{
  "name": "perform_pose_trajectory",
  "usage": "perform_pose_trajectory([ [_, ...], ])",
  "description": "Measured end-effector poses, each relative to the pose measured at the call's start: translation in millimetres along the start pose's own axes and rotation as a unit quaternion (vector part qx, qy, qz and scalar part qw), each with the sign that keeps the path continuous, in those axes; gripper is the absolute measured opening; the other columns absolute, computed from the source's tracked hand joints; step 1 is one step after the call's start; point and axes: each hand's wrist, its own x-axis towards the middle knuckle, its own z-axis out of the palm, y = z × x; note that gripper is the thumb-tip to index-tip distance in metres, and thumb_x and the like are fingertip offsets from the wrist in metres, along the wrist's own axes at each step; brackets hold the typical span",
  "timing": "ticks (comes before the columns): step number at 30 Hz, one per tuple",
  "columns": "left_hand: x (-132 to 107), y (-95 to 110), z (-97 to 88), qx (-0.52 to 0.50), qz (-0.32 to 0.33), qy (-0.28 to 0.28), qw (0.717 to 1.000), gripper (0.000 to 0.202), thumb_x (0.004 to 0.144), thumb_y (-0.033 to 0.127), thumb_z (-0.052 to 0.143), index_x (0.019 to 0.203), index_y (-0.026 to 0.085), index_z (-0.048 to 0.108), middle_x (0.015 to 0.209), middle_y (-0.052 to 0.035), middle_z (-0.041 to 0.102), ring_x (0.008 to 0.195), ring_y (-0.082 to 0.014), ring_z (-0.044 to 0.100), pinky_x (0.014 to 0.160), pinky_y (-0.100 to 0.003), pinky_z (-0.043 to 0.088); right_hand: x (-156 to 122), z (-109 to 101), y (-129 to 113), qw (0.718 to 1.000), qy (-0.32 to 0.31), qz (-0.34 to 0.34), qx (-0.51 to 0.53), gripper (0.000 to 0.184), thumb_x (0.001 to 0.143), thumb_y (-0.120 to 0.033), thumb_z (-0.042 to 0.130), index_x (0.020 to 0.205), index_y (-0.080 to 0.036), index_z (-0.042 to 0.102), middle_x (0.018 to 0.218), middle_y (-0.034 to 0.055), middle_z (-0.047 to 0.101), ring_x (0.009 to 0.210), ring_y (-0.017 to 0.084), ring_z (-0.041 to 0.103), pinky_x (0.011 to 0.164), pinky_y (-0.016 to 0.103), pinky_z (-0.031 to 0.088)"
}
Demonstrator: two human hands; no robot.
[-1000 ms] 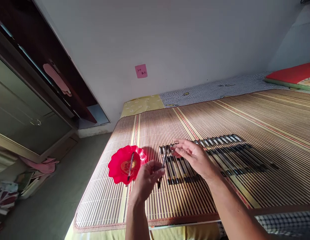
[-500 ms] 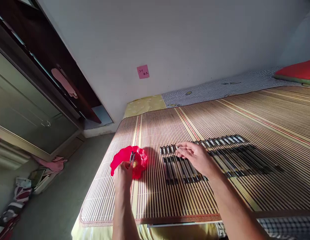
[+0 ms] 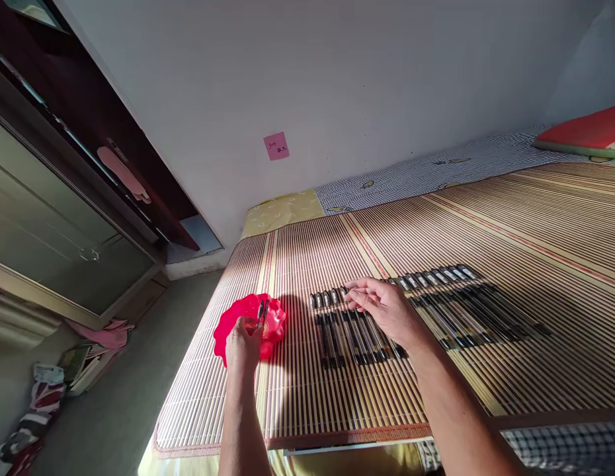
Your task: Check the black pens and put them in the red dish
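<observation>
My left hand (image 3: 244,345) is closed on two slim dark pieces that look like pen caps (image 3: 262,312), held upright over a red scalloped plate (image 3: 223,334). To the right, my right hand (image 3: 387,311) reaches over the mat with thumb and fingers apart, and nothing shows between them. Its fingertips are close to a row of short black pen caps with pale labels (image 3: 335,295); the hand hides part of that row. Below the caps lies a row of clear-barrelled pens (image 3: 332,340) with dark ends, side by side.
A striped bamboo mat (image 3: 297,403) covers the bed. At the far right lies a red pillow-like item (image 3: 585,129). A pink note (image 3: 276,146) is stuck to the wall. On the left are a glass-panelled cabinet (image 3: 49,218) and the floor (image 3: 188,311) beside the bed.
The whole view has shifted slightly. Both hands keep nearly the same places over the plate and the row of caps; the left still holds the two pieces.
</observation>
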Motion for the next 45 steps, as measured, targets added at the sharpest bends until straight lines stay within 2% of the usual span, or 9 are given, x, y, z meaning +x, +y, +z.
perform_pose_trajectory([
  [6, -4.2, -1.2, 1.2, 0.026, 0.020, 0.022, 0.999, 0.012, 0.082, 0.022, 0.076, 0.092, 0.021, 0.069, 0.093, -0.0118, 0.078, 0.094, -0.0351, 0.073, 0.077, -0.039, 0.049, 0.3, -0.1, 3.1, 1.000, -0.002, -0.005, 0.003, 0.029, 0.090, -0.043, 0.068, 0.105, -0.018, 0.072, 0.088, 0.0092, 0.078, 0.078, 0.021, 0.077, 0.074, 0.037, 0.063],
  [11, -10.6, 2.3, -12.9, 0.010, 0.028, 0.065, 0.997, 0.010, 0.086, 0.023, 0.070, 0.096, 0.020, 0.069, 0.096, -0.0108, 0.077, 0.094, -0.0325, 0.071, 0.081, -0.040, 0.050, 0.7, -2.2, 6.0, 1.000, 0.002, -0.005, -0.012, 0.032, 0.091, -0.046, 0.068, 0.105, -0.018, 0.072, 0.088, 0.0092, 0.078, 0.078, 0.021, 0.077, 0.073, 0.037, 0.064],
  [15, -29.6, 30.2, -19.3, -0.036, 0.060, 0.087, 0.994, 0.017, 0.095, 0.029, 0.059, 0.104, 0.020, 0.069, 0.097, -0.0079, 0.076, 0.088, -0.0269, 0.072, 0.081, -0.038, 0.052, 1.3, -3.6, 6.0, 0.999, 0.020, -0.016, -0.019, 0.030, 0.090, -0.044, 0.069, 0.103, -0.017, 0.073, 0.085, 0.0082, 0.077, 0.076, 0.021, 0.076, 0.072, 0.037, 0.063],
  [19, -59.7, 72.7, -1.1, -0.119, 0.181, 0.010, 0.976, 0.012, 0.094, 0.023, 0.059, 0.099, 0.021, 0.069, 0.102, -0.0077, 0.076, 0.089, -0.0241, 0.072, 0.079, -0.035, 0.054, 1.8, -3.8, 5.3, 0.999, 0.026, -0.019, -0.020, 0.032, 0.090, -0.047, 0.069, 0.102, -0.018, 0.073, 0.084, 0.0077, 0.077, 0.076, 0.020, 0.076, 0.072, 0.036, 0.063],
  [21, -73.0, 87.9, 14.1, -0.107, 0.196, -0.035, 0.974, 0.011, 0.093, 0.020, 0.062, 0.102, 0.021, 0.068, 0.107, -0.0091, 0.075, 0.093, -0.0253, 0.072, 0.082, -0.036, 0.054, 1.7, -4.1, 5.0, 0.999, 0.028, -0.014, -0.016, 0.033, 0.089, -0.048, 0.070, 0.102, -0.018, 0.072, 0.085, 0.0080, 0.077, 0.076, 0.021, 0.076, 0.073, 0.036, 0.064],
  [25, -88.1, 98.4, 38.9, -0.058, 0.171, -0.084, 0.980, 0.028, 0.092, 0.017, 0.065, 0.119, 0.020, 0.063, 0.116, -0.0116, 0.071, 0.104, -0.0276, 0.071, 0.088, -0.038, 0.053, 1.6, -5.8, 5.0, 0.999, 0.037, -0.004, -0.012, 0.034, 0.089, -0.048, 0.070, 0.103, -0.017, 0.072, 0.087, 0.0093, 0.078, 0.077, 0.022, 0.078, 0.074, 0.037, 0.064],
  [28, -91.5, 98.3, 45.7, -0.032, 0.142, -0.106, 0.984, 0.031, 0.095, 0.018, 0.062, 0.126, 0.019, 0.059, 0.122, -0.0141, 0.068, 0.105, -0.0274, 0.072, 0.087, -0.036, 0.053, 1.8, -6.5, 5.0, 0.999, 0.039, -0.006, -0.017, 0.033, 0.088, -0.048, 0.070, 0.102, -0.018, 0.072, 0.087, 0.0091, 0.078, 0.076, 0.022, 0.077, 0.074, 0.037, 0.064],
  [40, -87.7, 96.2, 37.2, 0.018, 0.097, -0.118, 0.988, 0.043, 0.086, 0.005, 0.056, 0.129, 0.013, 0.059, 0.112, -0.0151, 0.073, 0.099, -0.0270, 0.072, 0.082, -0.034, 0.050, 1.6, -6.0, 5.0, 0.999, 0.037, -0.007, -0.013, 0.033, 0.088, -0.050, 0.071, 0.099, -0.019, 0.072, 0.087, 0.0083, 0.078, 0.076, 0.021, 0.077, 0.073, 0.036, 0.063],
  [45, -88.1, 93.9, 37.0, 0.016, 0.047, -0.099, 0.994, 0.029, 0.087, 0.002, 0.053, 0.111, 0.011, 0.065, 0.093, -0.0157, 0.074, 0.089, -0.0309, 0.072, 0.076, -0.037, 0.046, 1.1, -2.7, 3.1, 0.999, 0.028, -0.020, -0.014, 0.032, 0.089, -0.049, 0.071, 0.099, -0.018, 0.072, 0.084, 0.0076, 0.077, 0.074, 0.021, 0.076, 0.073, 0.036, 0.062],
])
